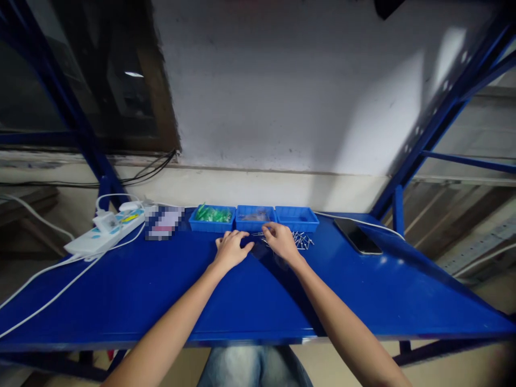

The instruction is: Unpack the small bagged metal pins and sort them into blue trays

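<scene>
My left hand [231,248] rests on the blue tabletop in front of the bins, fingers bent and thumb held apart, with nothing visible in its grasp. Just to its right, my right hand [282,240] has thumb and forefinger pinched together at a thin silver blind rivet [257,234] that sticks out to the left. A loose pile of silver blind rivets [301,241] lies beside and partly behind my right hand. Something clear, perhaps a thin plastic bag, shows faintly below the fingers; its outline is hard to make out.
Three blue bins stand along the back: one with green packets [213,215], one with clear, brownish contents [256,216], and a right bin [296,215]. A phone [358,236] lies to the right. A white power strip [105,232] with trailing cables occupies the left, near a pixelated item [164,221].
</scene>
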Motion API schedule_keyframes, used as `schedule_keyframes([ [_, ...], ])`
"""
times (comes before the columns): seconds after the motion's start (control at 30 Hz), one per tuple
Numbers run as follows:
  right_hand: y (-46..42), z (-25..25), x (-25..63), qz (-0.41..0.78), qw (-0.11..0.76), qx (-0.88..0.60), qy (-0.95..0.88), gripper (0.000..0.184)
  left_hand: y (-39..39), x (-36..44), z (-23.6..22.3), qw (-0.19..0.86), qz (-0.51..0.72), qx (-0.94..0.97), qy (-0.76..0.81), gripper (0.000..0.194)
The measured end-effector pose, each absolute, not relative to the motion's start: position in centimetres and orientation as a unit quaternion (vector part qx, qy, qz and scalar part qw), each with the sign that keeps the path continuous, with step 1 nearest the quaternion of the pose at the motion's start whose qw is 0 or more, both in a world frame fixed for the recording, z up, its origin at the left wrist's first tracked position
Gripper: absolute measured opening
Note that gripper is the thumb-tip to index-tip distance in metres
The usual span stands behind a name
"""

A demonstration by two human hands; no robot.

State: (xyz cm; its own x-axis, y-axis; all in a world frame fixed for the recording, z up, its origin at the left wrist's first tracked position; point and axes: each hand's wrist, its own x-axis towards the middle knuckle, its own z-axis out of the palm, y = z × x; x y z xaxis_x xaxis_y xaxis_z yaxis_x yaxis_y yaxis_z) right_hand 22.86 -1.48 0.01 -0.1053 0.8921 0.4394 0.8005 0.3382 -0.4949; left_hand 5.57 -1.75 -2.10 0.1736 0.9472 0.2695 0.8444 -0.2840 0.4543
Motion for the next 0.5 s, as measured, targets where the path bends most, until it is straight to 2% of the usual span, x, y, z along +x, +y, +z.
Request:
schedule_keyframes([
  [0.07, -1.7, 0.1, 22.7, 0.092, 0.357, -0.571, -0.733, 0.026, -1.8, 5.5, -2.2, 0.089, 0.24, 0.769, 0.585, 0.03],
  [0.23, -2.0, 0.1, 22.0, 0.142, 0.36, -0.566, -0.728, 0.026, -1.8, 5.9, -2.4, 0.108, 0.232, 0.783, 0.567, 0.015],
  [0.5, -2.1, -0.1, 21.9, 0.175, 0.358, -0.574, -0.715, 0.029, -1.5, 5.0, -1.7, 0.116, 0.236, 0.78, 0.567, 0.027],
])
